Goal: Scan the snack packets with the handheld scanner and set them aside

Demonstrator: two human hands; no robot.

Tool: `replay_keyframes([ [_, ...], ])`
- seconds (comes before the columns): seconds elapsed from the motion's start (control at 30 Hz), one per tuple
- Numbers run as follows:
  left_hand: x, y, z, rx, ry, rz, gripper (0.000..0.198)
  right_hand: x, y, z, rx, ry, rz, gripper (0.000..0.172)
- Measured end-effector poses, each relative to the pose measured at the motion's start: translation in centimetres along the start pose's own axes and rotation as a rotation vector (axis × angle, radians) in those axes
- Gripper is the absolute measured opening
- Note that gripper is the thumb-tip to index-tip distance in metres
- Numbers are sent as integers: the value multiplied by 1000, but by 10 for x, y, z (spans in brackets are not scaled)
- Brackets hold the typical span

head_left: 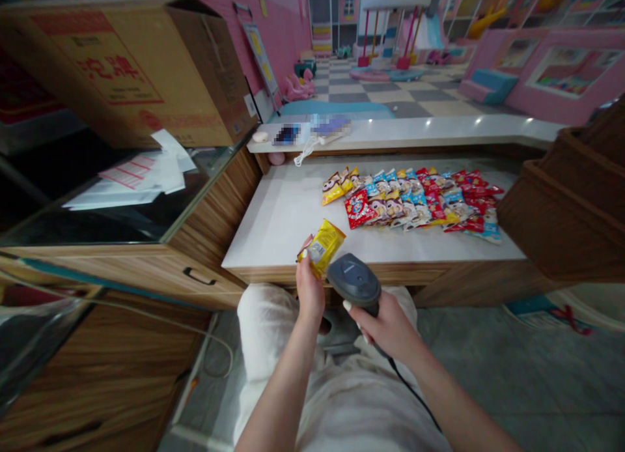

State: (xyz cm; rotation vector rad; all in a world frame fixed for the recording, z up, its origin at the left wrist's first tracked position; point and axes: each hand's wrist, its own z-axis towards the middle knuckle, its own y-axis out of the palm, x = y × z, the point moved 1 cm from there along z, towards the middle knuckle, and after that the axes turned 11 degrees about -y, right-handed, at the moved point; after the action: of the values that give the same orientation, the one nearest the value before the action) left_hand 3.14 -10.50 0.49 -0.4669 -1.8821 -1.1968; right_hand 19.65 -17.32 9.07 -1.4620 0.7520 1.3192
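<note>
My left hand (311,289) grips a yellow snack packet (326,245) by its lower left edge, with the printed back and a pale label patch facing up. Wrapped round the handle of a dark grey barcode scanner (354,279) is my right hand (385,325). The scanner's head points at the packet, close to its lower right side; I cannot tell whether they touch. A black cord runs from the handle down past my right forearm. Beyond both hands, rows of red, blue and yellow snack packets (415,201) lie overlapping on the white counter (280,221).
A large cardboard box (141,74) and loose papers (141,175) sit on the glass-topped cabinet at left. A raised ledge (390,131) behind the packets bears a blurred phone-like object (287,135) and a white cable (305,154). Brown woven baskets (571,204) stand at right.
</note>
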Motion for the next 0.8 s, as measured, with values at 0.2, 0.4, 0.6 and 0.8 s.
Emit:
replay_keyframes([
  [0.2,5,6,1,61,-92,-143,37,-1,-1,2,29,54,81,25],
  [0.4,23,-4,23,66,-185,-141,47,17,-2,0,72,70,91,30],
  [0.6,84,-45,95,99,348,549,47,42,-7,-4,113,69,94,34],
  [0.8,142,-92,166,52,523,1489,52,46,-7,-5,119,94,88,37],
])
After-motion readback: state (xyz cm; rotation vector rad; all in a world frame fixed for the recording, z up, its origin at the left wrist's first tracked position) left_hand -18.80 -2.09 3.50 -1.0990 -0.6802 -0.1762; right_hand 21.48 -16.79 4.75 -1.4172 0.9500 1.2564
